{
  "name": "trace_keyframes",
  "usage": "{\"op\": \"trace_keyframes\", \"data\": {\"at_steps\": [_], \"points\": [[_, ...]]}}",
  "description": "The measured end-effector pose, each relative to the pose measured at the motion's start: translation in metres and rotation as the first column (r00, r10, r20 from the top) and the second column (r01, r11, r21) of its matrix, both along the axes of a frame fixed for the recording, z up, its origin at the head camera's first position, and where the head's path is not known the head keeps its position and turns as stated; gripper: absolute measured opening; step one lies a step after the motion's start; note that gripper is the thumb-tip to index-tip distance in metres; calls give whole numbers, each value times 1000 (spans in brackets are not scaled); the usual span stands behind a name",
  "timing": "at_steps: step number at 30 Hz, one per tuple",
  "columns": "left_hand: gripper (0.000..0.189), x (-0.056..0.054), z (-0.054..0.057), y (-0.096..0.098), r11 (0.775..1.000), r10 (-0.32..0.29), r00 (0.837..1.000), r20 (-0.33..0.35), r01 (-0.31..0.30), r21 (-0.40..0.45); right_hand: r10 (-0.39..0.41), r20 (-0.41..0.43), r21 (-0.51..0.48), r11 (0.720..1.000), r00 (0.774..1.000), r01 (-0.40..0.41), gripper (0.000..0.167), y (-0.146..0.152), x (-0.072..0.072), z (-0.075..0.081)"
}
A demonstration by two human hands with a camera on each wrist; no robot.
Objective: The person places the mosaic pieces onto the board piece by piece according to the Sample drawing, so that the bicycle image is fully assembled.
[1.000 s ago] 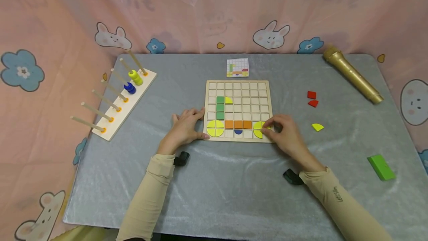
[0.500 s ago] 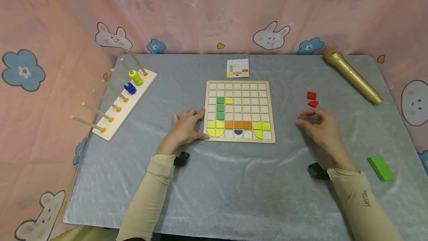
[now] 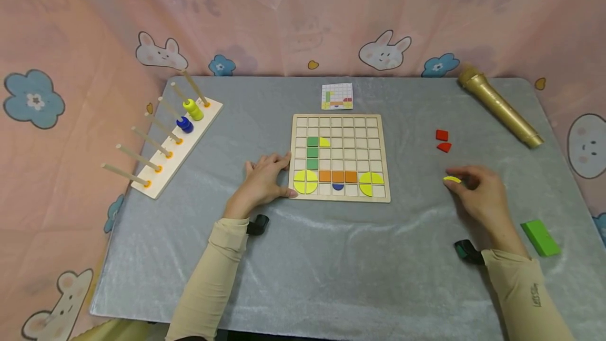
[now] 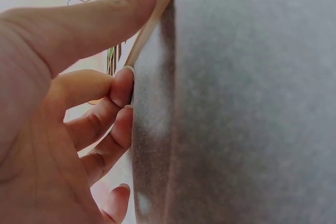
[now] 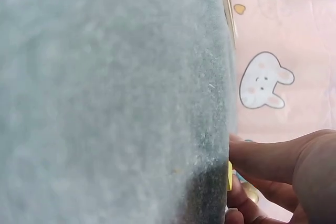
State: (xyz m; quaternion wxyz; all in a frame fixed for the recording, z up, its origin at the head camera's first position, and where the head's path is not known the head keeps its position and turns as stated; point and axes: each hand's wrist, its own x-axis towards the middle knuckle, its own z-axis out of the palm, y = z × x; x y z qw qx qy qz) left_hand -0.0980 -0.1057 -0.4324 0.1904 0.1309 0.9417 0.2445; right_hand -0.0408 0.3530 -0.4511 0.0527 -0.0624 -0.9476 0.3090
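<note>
A wooden grid board (image 3: 350,130) lies mid-table with green, orange, yellow and blue pieces in its squares. At its lower right, yellow quarter-circles (image 3: 371,179) fill three squares of a four-square block; the block's lower right square is bare. My left hand (image 3: 260,182) grips the board's lower left corner, thumb on the corner and fingertips at the left edge; the left wrist view shows the thumb (image 4: 105,22) on the rim. Right of the board, my right hand (image 3: 485,199) pinches a yellow quarter-circle piece (image 3: 452,179) between thumb and finger, low over the cloth.
Behind the board lies a pattern card (image 3: 337,96). A red square (image 3: 442,134) and a red quarter-circle (image 3: 444,147) lie beyond my right hand. A golden microphone (image 3: 502,107), a green block (image 3: 541,237) and a peg stand (image 3: 177,146) with rings are farther out.
My right hand has left the board's lower right and moved right to the loose yellow quarter-circle, which it now pinches. My left hand has stayed at the board's corner.
</note>
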Motion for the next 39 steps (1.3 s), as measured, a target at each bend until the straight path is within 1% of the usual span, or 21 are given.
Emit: {"op": "trace_keyframes", "data": {"at_steps": [4, 10, 12, 15, 19, 23, 29, 34, 39], "points": [[104, 0, -1, 0, 1000, 4, 1000, -2, -4, -6, -15, 32, 15, 1000, 999, 14, 22, -1, 1, 0], [104, 0, -1, 0, 1000, 2, 1000, -3, -2, -4, -23, 86, 6, 1000, 996, 22, 19, -6, 0, 5], [104, 0, -1, 0, 1000, 1, 1000, -2, -1, -1, -32, 89, -5, 999, 996, 33, 19, -9, -1, 7], [104, 0, -1, 0, 1000, 1, 1000, -1, -1, -1, -32, 46, -38, 999, 998, 33, 19, -18, -1, 10], [104, 1, 0, 0, 1000, 2, 1000, -1, -2, -3, 25, -52, -77, 997, 998, -29, 21, -37, 1, 12], [104, 0, 0, 0, 1000, 0, 1000, -7, 0, -4, 87, -92, -110, 989, 992, -97, 18, -59, 5, 12], [103, 0, -1, 0, 1000, -3, 1000, -8, 3, -4, 143, -97, -163, 974, 985, -157, 6, -89, 6, 12], [103, 0, -1, 0, 1000, -1, 1000, -4, 1, -10, 175, -88, -177, 966, 981, -188, 8, -103, 3, 8], [104, -1, 0, 0, 1000, -2, 1000, -4, 2, -14, 194, -36, -220, 955, 980, -197, 10, -111, 1, 4]]}}
